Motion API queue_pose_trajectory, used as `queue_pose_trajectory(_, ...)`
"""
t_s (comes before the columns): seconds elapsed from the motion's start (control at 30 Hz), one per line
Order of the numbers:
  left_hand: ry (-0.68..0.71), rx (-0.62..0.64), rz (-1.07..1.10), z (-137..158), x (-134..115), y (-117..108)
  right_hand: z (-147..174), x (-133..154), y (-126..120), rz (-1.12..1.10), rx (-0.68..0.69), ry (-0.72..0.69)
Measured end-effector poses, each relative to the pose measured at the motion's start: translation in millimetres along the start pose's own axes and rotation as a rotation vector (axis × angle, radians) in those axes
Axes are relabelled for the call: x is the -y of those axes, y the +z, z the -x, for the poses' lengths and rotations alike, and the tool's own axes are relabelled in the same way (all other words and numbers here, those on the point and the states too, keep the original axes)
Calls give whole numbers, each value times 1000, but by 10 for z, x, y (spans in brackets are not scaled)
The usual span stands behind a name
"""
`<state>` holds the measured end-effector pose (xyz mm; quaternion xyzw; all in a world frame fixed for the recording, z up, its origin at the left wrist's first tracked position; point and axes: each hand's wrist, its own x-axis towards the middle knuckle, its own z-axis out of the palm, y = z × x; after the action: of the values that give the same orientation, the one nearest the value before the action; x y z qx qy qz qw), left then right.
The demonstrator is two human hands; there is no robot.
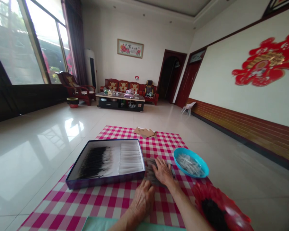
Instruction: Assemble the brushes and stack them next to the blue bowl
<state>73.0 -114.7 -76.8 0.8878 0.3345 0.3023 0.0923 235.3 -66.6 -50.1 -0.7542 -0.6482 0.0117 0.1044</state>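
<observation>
On a pink and white checked tablecloth (115,199), my right hand (163,171) lies with fingers spread over a flat grey-brown piece (150,173). My left hand (143,197) is closed at its near edge, fingers curled; what they grip is hidden. To the left stands a shallow dark-blue box (106,182) with a white inside. It holds a row of thin black sticks (93,160) with pale ends and a row of white slim pieces (131,157). Right of my hands is a blue bowl (203,162) full of small clear tube-like pieces (189,164).
A red petal-shaped dish (231,199) with dark contents sits at the near right. Brown cardboard pieces (145,132) lie on the far edge of the cloth. A pale green sheet (98,224) shows at the near edge. Farther off stand a coffee table (120,96) and a sofa (115,85).
</observation>
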Motion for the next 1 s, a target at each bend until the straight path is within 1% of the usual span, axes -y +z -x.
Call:
queue_pose_trajectory(0.23, -35, 6, -21, 13, -2, -3, 166, 30, 0, 12, 34, 3)
queue_pose_trajectory(0.53, -60, 17, -21, 24, 17, 26, 45, 13, -12, 19, 104, 12)
queue_pose_trajectory(0.67, -44, 7, -48, 15, 16, 37, 185, 35, -56, 12, 113, -27)
queue_pose_trajectory(0.83, -24, -13, -55, 11, 7, 26, 401, 66, -104, -5, 113, -42)
queue_pose_trajectory(1.0, -19, -30, -54, 27, 16, 37, 438, 68, -101, -13, 102, -55)
